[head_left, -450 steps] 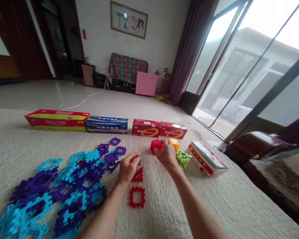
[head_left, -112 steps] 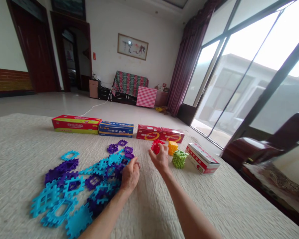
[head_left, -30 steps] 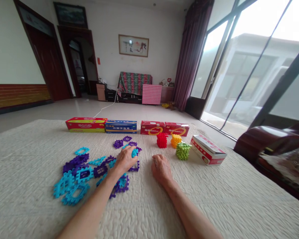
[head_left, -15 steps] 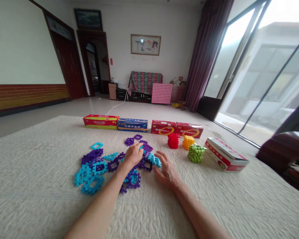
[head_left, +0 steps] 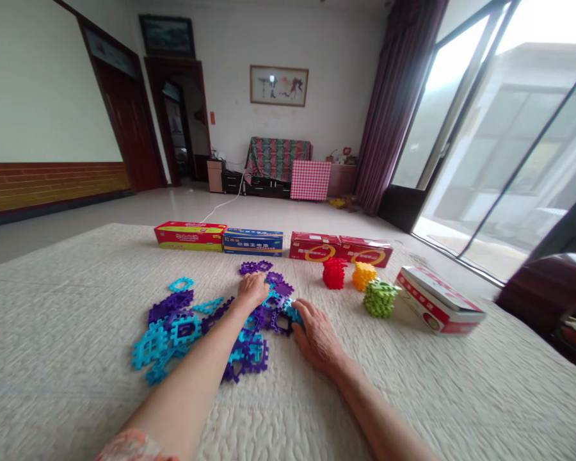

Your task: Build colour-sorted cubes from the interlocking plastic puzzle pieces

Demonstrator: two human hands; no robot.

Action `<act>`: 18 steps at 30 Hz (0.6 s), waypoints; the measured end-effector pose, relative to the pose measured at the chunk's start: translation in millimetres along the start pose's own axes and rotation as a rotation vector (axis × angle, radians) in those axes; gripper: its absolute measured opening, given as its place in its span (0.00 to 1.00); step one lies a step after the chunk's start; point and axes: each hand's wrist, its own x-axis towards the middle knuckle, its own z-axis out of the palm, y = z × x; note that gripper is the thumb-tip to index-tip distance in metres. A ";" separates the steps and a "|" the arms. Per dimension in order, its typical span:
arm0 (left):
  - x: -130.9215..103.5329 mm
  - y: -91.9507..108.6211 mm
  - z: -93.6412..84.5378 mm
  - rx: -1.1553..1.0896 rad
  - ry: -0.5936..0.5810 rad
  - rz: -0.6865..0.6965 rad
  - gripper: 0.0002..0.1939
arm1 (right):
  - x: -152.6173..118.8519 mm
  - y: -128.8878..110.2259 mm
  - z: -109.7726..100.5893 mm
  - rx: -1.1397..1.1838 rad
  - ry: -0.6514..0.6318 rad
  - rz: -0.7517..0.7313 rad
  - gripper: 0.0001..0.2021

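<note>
A loose pile of purple and light blue interlocking plastic pieces [head_left: 186,329] with notched edges lies on the quilted cover. My left hand [head_left: 253,290] reaches over its far part, fingers curled downward beside some purple pieces [head_left: 256,267]; whatever its fingertips touch is hidden. At the pile's right side, my right hand [head_left: 319,333] has its fingers and thumb around a light blue interlocking piece [head_left: 294,311], which they partly cover. A purple square frame piece [head_left: 281,323] lies just left of that thumb.
Red [head_left: 334,273], yellow [head_left: 364,276] and green [head_left: 381,299] cubes built from notched pieces sit to the right, near a white-and-red box [head_left: 439,301]. Along the back stand a red-yellow box [head_left: 191,236], a blue box [head_left: 253,242] and two red boxes [head_left: 315,246].
My left hand has moved slightly left and away from me, off the light blue piece near its fingertips. My right hand's fingers have drawn closer over the light blue piece. The view has shifted slightly.
</note>
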 end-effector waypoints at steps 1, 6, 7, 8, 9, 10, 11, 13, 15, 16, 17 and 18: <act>-0.7 2.1 1.0 0.001 0.006 -0.012 0.19 | 0.3 -0.1 -0.5 0.005 0.006 -0.003 0.21; -7.3 7.0 -2.3 -0.023 0.042 -0.075 0.21 | 1.5 0.1 -1.3 0.040 0.030 -0.012 0.21; -9.1 6.0 -4.8 -0.039 0.045 -0.088 0.22 | 1.6 0.2 -1.2 0.052 0.038 -0.009 0.21; -11.2 4.3 -8.1 -0.055 0.046 -0.099 0.22 | 1.5 0.3 -1.0 0.063 0.044 -0.004 0.21; -13.7 2.0 -12.1 -0.067 0.045 -0.107 0.21 | 1.5 0.4 -0.9 0.073 0.049 0.000 0.22; -16.5 -0.6 -16.6 -0.073 0.046 -0.114 0.21 | 1.3 0.5 -0.7 0.080 0.049 -0.001 0.22; -19.5 -3.0 -21.3 -0.072 0.050 -0.119 0.21 | 1.2 0.6 -0.5 0.086 0.046 -0.008 0.23; -25.3 -6.1 -30.5 -0.072 0.075 -0.135 0.21 | 0.8 0.8 0.0 0.093 0.042 -0.037 0.25; -29.1 -4.2 -36.5 -0.089 0.094 -0.127 0.21 | 0.6 1.2 0.6 0.084 0.061 -0.045 0.25; -29.8 -1.1 -37.7 -0.100 0.101 -0.105 0.22 | 0.6 1.5 1.0 0.071 0.069 -0.038 0.24; -29.4 3.2 -37.4 -0.108 0.104 -0.067 0.22 | 0.6 1.8 1.5 0.057 0.068 -0.029 0.23; -28.1 8.5 -35.8 -0.111 0.100 -0.019 0.22 | 0.6 2.1 2.1 0.044 0.059 -0.021 0.22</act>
